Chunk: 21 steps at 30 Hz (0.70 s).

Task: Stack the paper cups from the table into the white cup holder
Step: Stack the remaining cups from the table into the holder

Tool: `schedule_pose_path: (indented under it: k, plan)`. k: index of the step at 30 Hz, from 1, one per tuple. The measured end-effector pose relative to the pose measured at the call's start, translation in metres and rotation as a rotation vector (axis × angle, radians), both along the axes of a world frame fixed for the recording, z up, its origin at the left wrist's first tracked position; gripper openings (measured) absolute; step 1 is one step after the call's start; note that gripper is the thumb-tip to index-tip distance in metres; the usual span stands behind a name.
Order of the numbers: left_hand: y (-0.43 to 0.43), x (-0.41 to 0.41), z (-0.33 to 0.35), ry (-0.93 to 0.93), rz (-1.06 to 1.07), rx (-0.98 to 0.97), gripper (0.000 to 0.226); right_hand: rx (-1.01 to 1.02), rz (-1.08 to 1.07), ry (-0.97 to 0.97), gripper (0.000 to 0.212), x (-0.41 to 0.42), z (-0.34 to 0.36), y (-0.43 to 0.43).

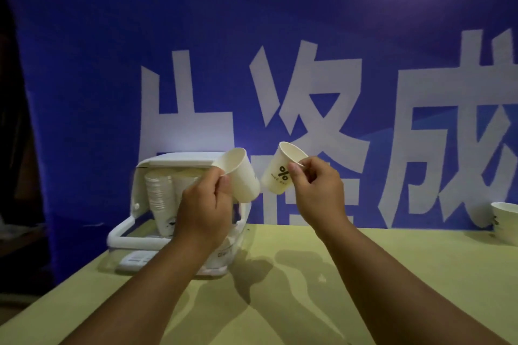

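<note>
Blue banner (112,50) w/ large white characters backs a yellow-green surface (308,274). White cup holder (140,176) stands at the surface's left end, front open toward me, w/ a nested cup stack (161,199) inside.

1. My left hand (203,204) pinches the plain cup (241,176) at its rim, thumb and fingers curled on the lip. Cup is off the surface, tilted, in front of the holder.
2. My right hand (316,190) pinches the printed cup (280,173) at its rim likewise. Cup is off the surface, tilted, just beside the plain cup. Bases are close; contact cannot be confirmed.
3. One more cup (506,221) sits on the surface at far right, cut by the frame edge.

Handling (est.): thin paper, v. light, crushes easily at mid-wall. Rolled rim is the stiffest part, so I grip there w/ min. pressure. Smooth wall may slip, and nested cups may bind.
</note>
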<state>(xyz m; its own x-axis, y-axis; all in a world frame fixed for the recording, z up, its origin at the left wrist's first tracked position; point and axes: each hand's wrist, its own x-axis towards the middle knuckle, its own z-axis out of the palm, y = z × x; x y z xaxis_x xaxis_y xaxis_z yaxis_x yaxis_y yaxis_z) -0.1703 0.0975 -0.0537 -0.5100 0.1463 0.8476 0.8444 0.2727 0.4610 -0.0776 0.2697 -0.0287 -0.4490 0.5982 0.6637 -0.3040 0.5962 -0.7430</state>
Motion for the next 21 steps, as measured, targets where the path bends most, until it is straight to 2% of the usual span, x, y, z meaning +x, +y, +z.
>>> schedule_pose_path:
  k: [3,7,12,15,18,21]
  plan:
    - [-0.019,-0.017,0.007,0.007,0.053,0.115,0.026,-0.049,0.038,0.064,0.012,-0.019,0.012,-0.021]
    - [-0.032,-0.037,0.002,-0.083,0.100,0.131,0.024,-0.133,0.092,0.130,0.013,-0.035,0.025,-0.040]
    - [-0.035,-0.046,-0.010,-0.163,0.166,-0.058,0.026,-0.106,0.137,0.121,0.007,-0.047,0.018,-0.046]
    - [-0.035,-0.047,-0.008,-0.123,0.267,-0.196,0.030,-0.056,0.161,0.057,0.002,-0.051,0.012,-0.045]
    - [-0.035,-0.045,-0.006,-0.110,0.259,-0.235,0.027,-0.027,0.176,0.023,0.007,-0.054,0.010,-0.044]
    - [-0.036,-0.046,-0.013,-0.101,0.249,-0.357,0.026,0.002,0.175,0.034,0.009,-0.053,0.012,-0.045]
